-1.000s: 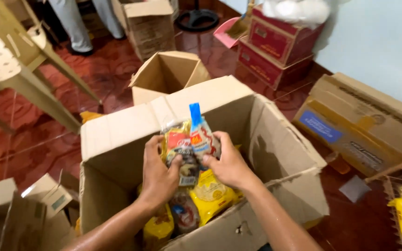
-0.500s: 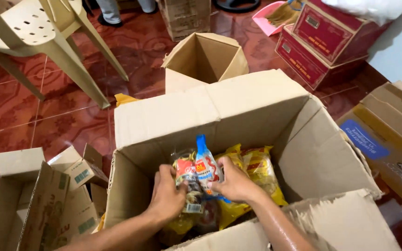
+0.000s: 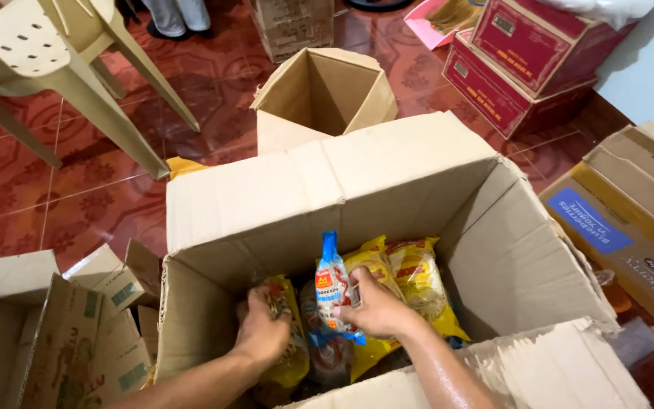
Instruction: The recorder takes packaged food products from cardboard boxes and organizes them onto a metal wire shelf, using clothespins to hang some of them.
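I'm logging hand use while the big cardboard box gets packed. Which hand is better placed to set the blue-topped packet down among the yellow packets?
Right. The right hand already grips the blue-topped packet, beside the yellow packets; the left hand is busy on another yellow packet.

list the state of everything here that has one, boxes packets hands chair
big cardboard box: flaps open, part filled with packets
small cardboard box: open, looks empty
blue and red packet: upright, gripped by right hand
left hand: closed on a yellow packet
yellow packets: leaning at the back
red boxes: stacked, shut
plastic chair: upright
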